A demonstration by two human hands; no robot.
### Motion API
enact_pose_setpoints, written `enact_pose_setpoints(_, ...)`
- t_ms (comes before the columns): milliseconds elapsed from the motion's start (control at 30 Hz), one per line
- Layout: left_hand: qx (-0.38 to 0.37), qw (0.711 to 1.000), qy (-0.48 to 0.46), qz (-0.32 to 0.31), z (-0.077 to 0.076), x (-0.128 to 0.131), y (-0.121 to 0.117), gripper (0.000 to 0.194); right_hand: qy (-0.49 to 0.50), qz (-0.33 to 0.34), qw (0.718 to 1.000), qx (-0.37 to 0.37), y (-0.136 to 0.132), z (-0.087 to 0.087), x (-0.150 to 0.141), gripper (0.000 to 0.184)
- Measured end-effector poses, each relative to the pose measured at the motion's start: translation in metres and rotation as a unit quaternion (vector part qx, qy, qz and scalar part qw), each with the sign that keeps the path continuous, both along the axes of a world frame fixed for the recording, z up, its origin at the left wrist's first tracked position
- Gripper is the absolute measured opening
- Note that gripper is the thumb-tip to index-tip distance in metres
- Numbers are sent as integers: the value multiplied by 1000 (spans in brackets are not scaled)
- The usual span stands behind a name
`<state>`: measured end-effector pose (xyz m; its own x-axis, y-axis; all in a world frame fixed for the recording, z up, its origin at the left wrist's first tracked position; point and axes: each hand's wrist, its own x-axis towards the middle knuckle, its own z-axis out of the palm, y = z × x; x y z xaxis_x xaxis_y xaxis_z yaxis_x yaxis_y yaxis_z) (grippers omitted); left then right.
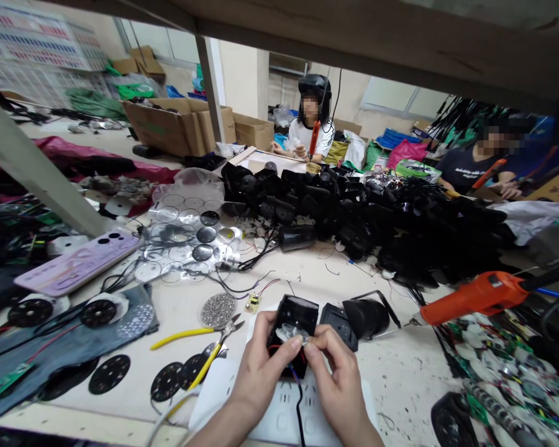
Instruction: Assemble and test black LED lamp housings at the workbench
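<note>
A black box-shaped lamp housing (299, 308) is tilted up in front of me, its open side facing me. My left hand (261, 369) is closed around its left side, the thumb pressing on a translucent whitish piece (286, 333) inside the opening. My right hand (338, 372) is closed too, thumb and forefinger pinching at that piece's right edge. Red wires show inside the housing, and a black cable (300, 403) runs from it toward me. Below lies a white power strip (270, 428). A small yellow circuit board (253, 303) sits just beyond my left hand.
Yellow-handled cutters (209, 354) and a dish of screws (218, 309) lie left. Right are a black lamp (368, 315) and an orange electric screwdriver (475, 298). Black housings (354, 211) are piled behind, a phone (79, 264) lies left, and two people sit across the table.
</note>
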<state>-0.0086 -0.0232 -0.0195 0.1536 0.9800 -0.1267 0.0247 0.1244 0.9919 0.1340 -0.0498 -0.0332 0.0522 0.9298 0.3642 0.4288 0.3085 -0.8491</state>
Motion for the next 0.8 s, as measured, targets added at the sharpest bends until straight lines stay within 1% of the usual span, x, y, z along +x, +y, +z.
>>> enact_pose_setpoints(100, 8, 1000, 2, 3, -1, 0, 1, 32, -3, -2, 1000, 2, 0, 0, 0, 24)
enact_pose_setpoints(200, 1, 1000, -6, 3, 1, 0, 1, 32, -10, -11, 1000, 12, -1, 4, -2, 24)
enact_pose_setpoints(367, -3, 997, -74, 5, 10, 0, -1, 28, -34, -16, 998, 40, -5, 16, -4, 16)
enact_pose_setpoints(467, -6, 994, -108, -3, 11, 1, -3, 30, -49, -21, 997, 61, -9, 19, -2, 12)
enact_pose_setpoints(567, 2, 992, -122, -17, 9, 0, -5, 34, -59, -24, 995, 73, -12, 19, 2, 9)
enact_pose_setpoints(667, 21, 991, -133, -17, 8, -2, -7, 44, -70, -30, 995, 69, -15, 19, 6, 6)
enact_pose_setpoints(800, 0, 988, -148, -36, 8, -4, -9, 55, -81, -26, 994, 74, -16, 20, 9, 5)
